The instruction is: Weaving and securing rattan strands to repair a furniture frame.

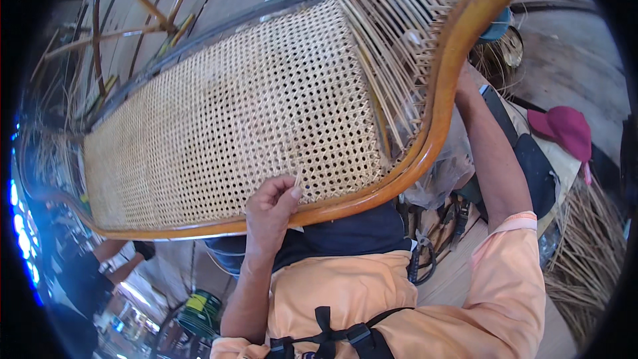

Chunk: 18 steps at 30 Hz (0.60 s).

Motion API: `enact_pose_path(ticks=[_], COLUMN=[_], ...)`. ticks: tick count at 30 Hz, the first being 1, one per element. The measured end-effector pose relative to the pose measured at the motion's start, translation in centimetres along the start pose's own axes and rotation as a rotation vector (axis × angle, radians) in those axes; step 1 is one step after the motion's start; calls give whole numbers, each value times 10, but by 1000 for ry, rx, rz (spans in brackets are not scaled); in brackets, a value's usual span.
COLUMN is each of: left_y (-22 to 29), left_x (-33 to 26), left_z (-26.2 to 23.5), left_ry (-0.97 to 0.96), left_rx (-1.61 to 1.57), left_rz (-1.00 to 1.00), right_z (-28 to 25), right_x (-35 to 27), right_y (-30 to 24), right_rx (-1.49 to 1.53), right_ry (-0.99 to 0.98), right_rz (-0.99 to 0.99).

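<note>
The left hand (271, 207) rests at the near edge of one woven cane panel (232, 126), its fingers curled in narrow with thumb and forefinger pinched on a single thin cane strand (297, 180) that stands just above the knuckles. The panel sits in one curved wooden frame (425, 139) of orange-brown colour, which runs under the hand and bends up to the right. The right hand (463, 81) reaches up along the outer side of that frame; the rail hides most of it, so I cannot tell whether it grips anything. Both arms wear peach sleeves.

To the right of the woven part, many loose cane strands (392, 40), too many to count, fan from the panel's end toward the frame's upper bend. Beyond the right forearm lies one dark red cap (565, 129) on a pale surface. A heap of cane strips (591, 252) spreads over the floor at the lower right. At the lower left one green coil (199, 312) stands on the floor. Bare wooden rods of another frame (143, 6) cross at the upper left.
</note>
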<state>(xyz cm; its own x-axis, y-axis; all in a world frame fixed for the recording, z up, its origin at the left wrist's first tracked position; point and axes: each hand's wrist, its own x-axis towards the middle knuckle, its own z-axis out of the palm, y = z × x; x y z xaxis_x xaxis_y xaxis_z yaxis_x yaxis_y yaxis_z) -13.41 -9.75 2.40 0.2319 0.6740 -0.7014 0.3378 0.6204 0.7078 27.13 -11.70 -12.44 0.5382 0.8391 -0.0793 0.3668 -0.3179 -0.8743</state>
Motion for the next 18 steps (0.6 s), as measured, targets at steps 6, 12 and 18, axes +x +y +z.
enact_pose_path(ticks=[6,12,18], left_y=[-7,-6,-3], left_x=[-1,-1,-1], left_z=[-6,-3,4], left_ry=[-79,-82,-105], left_rx=[-77,-79,-35], left_rz=[49,33,76], right_z=[2,-14,-22], right_x=[3,-17,-18], right_y=[-31,-47,-29], right_rx=[280,139,-167], right_ry=[37,117,135], right_rz=[261,130,94])
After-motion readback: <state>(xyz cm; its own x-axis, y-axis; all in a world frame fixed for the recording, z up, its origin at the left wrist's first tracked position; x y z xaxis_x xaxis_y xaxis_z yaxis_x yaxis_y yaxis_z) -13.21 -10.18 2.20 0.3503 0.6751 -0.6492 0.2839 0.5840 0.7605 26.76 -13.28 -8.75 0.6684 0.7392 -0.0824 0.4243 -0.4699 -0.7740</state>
